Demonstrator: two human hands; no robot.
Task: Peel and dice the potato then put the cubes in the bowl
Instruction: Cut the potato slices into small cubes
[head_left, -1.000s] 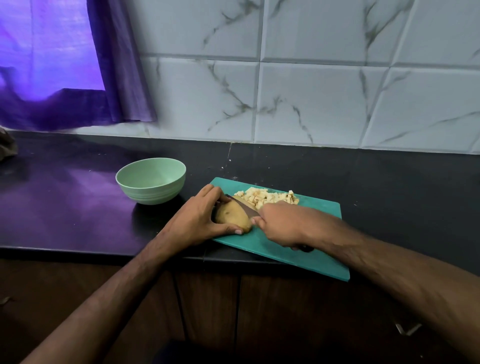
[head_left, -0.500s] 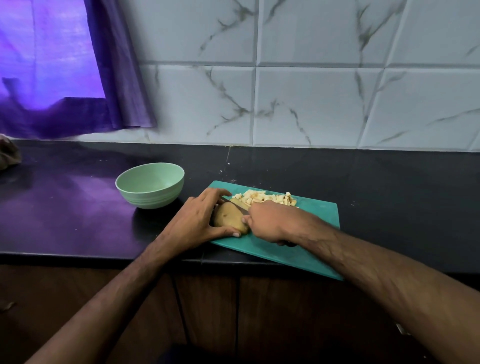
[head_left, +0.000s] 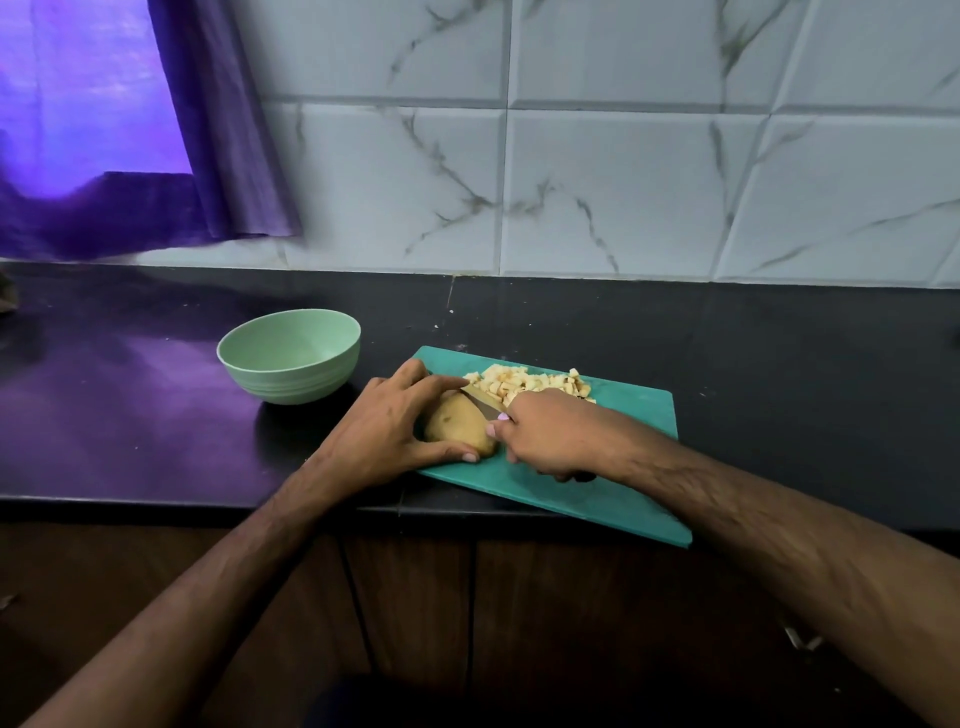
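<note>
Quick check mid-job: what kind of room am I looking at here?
Most likely a home kitchen: a dark countertop backed by marble-look wall tiles, with wooden cabinet doors below, and a teal cutting board holding diced potato beside a green bowl.

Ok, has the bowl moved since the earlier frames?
No. The bowl sits left of the board's far left corner, with the same small gap as before; only the camera has shifted.
</note>
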